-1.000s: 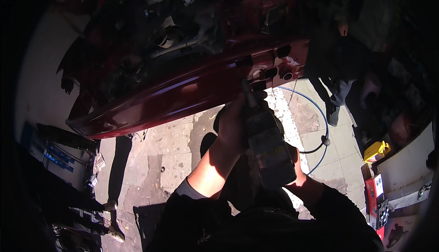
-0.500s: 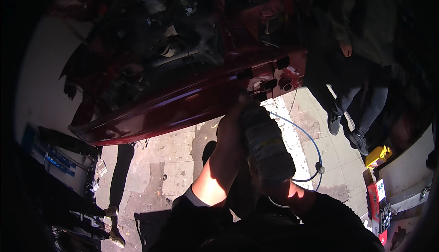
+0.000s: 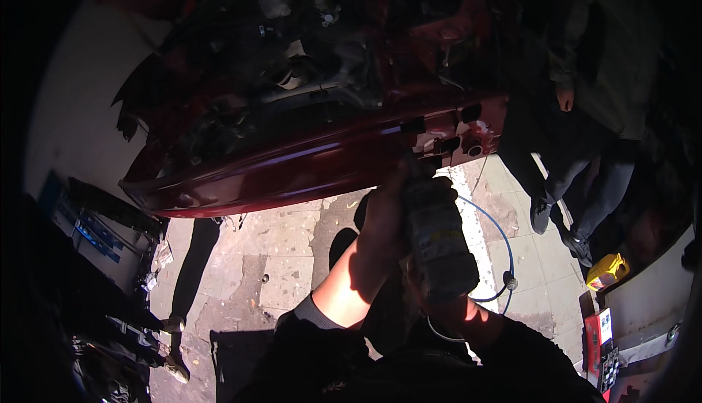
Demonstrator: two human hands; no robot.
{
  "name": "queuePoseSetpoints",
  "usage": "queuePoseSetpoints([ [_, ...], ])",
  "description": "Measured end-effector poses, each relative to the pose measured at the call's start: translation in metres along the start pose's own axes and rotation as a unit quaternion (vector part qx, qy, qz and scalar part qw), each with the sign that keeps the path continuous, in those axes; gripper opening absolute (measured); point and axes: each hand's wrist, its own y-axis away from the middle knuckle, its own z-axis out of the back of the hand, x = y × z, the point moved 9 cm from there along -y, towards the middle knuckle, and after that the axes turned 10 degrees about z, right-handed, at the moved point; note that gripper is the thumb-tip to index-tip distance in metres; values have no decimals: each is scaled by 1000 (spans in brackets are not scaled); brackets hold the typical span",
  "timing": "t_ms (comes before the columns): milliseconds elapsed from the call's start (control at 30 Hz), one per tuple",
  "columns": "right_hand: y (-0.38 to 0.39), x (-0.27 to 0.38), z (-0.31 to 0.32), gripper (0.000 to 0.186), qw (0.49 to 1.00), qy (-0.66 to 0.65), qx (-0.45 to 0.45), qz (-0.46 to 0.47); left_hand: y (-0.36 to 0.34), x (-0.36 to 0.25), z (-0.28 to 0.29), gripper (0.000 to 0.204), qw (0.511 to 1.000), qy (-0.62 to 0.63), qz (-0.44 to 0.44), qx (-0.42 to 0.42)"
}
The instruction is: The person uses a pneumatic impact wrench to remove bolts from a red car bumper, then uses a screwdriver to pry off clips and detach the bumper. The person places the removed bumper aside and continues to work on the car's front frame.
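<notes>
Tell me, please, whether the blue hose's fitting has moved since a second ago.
Yes: against the yellow jug, the fitting has shifted toward the picture's lower edge.

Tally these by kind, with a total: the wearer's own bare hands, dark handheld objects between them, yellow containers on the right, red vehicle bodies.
Wearer's hands: 2 (left hand; right hand, mostly hidden)
Dark handheld object: 1
Yellow container: 1
Red vehicle body: 1
Total: 5
</notes>
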Motion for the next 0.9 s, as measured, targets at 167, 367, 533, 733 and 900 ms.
queuePoseSetpoints([
  [167, 10, 19, -6, 36, 989, 117, 45, 72, -1, 4, 5, 52, 1000, 2, 14, -17],
  [367, 23, 17, -12, 43, 999, 32, -7, 22, -2, 8, 7, 53, 1000, 20, 10, 0],
  [533, 26, 3, -9, 30, 998, -41, 24, -46, -1, 12, 2, 51, 999, 33, 12, 14],
  [733, 34, -1, -6, 45, 989, -142, -13, -46, -1, 13, 2, 48, 1000, 18, 7, 1],
  [900, 32, -16, -12, 24, 978, -165, -65, -111, -3, 13, 1, 52, 998, 41, -1, 36],
])
